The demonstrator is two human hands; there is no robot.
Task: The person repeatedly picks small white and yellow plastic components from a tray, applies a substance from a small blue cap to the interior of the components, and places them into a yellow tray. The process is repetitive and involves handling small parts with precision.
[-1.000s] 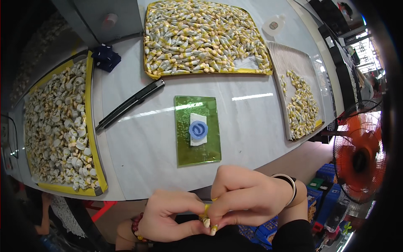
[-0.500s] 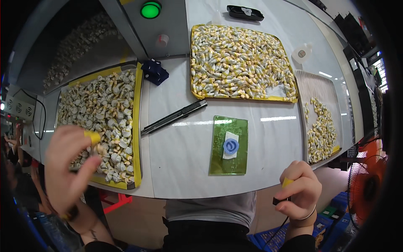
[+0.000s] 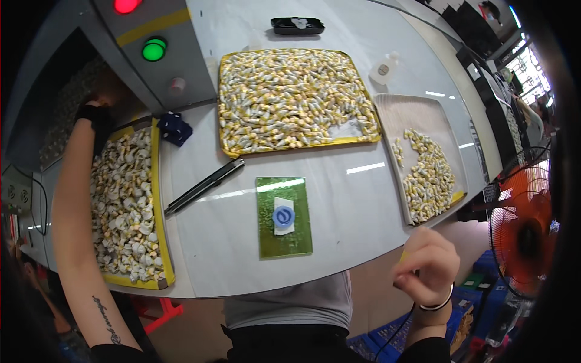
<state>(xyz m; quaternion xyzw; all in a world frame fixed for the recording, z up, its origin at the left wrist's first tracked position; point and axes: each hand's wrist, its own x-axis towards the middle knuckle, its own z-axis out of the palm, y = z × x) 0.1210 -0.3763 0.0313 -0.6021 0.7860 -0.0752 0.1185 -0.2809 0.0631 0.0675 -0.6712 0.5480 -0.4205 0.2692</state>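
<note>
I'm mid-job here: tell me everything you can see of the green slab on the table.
The green slab is a glossy, seemingly translucent rectangle with paler speckles, mostly on its left part, and a bright glare near its far edge. It lies flat on the pale tabletop, its longer sides running away from the person. On it sits a white rectangular patch, topped by a round blue piece with a swirl-like pattern. No hand touches it; its material is uncertain.

table (image 3: 224, 257) before me, pad (image 3: 302, 215) near its front edge, patch (image 3: 284, 231) on pad, disc (image 3: 283, 216) on patch, back tray (image 3: 302, 147) behind pad, left tray (image 3: 158, 206) at my left, knife (image 3: 205, 186) between it and pad, right tray (image 3: 413, 114) at my right
</note>
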